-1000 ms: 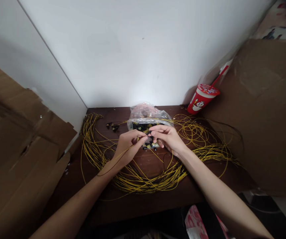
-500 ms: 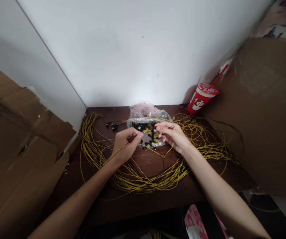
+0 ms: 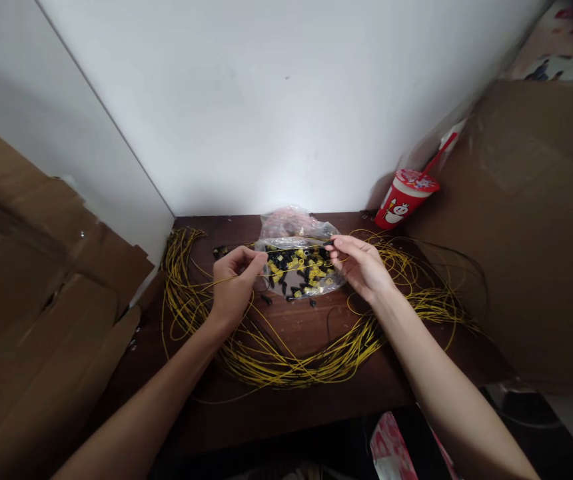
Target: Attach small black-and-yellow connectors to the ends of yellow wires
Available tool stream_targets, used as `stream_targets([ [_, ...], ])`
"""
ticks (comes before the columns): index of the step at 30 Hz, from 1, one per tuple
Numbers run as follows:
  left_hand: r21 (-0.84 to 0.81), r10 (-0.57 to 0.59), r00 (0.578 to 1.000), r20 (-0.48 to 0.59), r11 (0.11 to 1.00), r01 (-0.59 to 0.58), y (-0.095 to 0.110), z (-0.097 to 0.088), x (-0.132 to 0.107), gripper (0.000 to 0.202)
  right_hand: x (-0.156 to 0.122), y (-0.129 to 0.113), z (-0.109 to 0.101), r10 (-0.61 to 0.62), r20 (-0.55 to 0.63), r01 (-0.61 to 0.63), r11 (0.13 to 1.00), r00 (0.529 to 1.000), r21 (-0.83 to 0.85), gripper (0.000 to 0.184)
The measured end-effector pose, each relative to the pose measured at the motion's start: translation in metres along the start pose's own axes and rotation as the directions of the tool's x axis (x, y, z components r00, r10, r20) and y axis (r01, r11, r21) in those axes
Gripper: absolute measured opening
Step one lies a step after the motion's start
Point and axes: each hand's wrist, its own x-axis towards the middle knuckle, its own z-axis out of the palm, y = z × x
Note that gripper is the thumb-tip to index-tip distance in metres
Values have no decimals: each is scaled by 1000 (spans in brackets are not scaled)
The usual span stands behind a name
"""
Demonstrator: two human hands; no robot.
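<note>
My left hand [image 3: 236,283] is closed in a pinch on a thin yellow wire [image 3: 291,271], which runs across toward my right hand. The thumb and forefinger of my right hand [image 3: 361,267] pinch a small black piece [image 3: 328,244], partly hidden by the fingertips. Behind and below the wire, a clear plastic bag [image 3: 269,290] lies spread on the table, bearing many small black and yellow plastic pieces [image 3: 309,273]. A large loop of bundled yellow wires [image 3: 291,370] curves around the front, under both forearms.
A dark brown table [image 3: 311,327] carries everything. At the back right stands a red cup [image 3: 401,203] with a straw. Cardboard [image 3: 66,267] rises at the left and a cardboard box [image 3: 541,233] at the right. A white wall [image 3: 266,120] closes off the back.
My hands have drawn apart, left hand to the left and right hand to the right and slightly up. The wire now stretches between them, and more of the small pieces show.
</note>
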Motion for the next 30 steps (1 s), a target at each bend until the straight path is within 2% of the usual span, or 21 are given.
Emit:
stream_targets([
  [5, 58, 4, 999, 47, 998, -7, -1, -1, 2, 15, 0, 3, 3, -65, -12, 65, 998, 998, -4, 18],
  [7, 30, 19, 996, 84, 999, -21, 0, -1, 3, 15, 0, 3, 2, -68, -27, 68, 998, 997, 12, 18],
  [10, -150, 12, 987, 162, 989, 13, 2, -1, 4, 17, 0, 2, 2, -67, -45, 68, 997, 997, 23, 16],
  [13, -361, -42, 959, 279, 921, 146, 5, 0, 4, 16, 1, 2, 1, -48, -53, 50, 998, 997, 24, 17],
  [16, -414, -105, 947, 304, 881, 231, 8, -1, 3, 17, 2, 3, 0, -31, -56, 33, 999, 998, 31, 20],
  [20, -264, -138, 968, 209, 945, 192, 5, -2, 3, 18, 2, 4, 0, -106, -33, 106, 994, 994, -4, 18],
  [24, -51, 1, 986, 166, 999, 7, 0, -1, 4, 16, -3, 8, 6, -168, 61, 175, 978, 984, -118, 22],
  [27, 64, 110, 970, 217, 990, -127, -1, 1, 1, 19, -7, 15, 12, -123, 143, 149, 971, 982, -187, 24],
  [30, 130, 139, 944, 300, 974, -184, 0, 3, -3, 19, -10, 22, 16, -90, 193, 139, 956, 977, -257, 25],
])
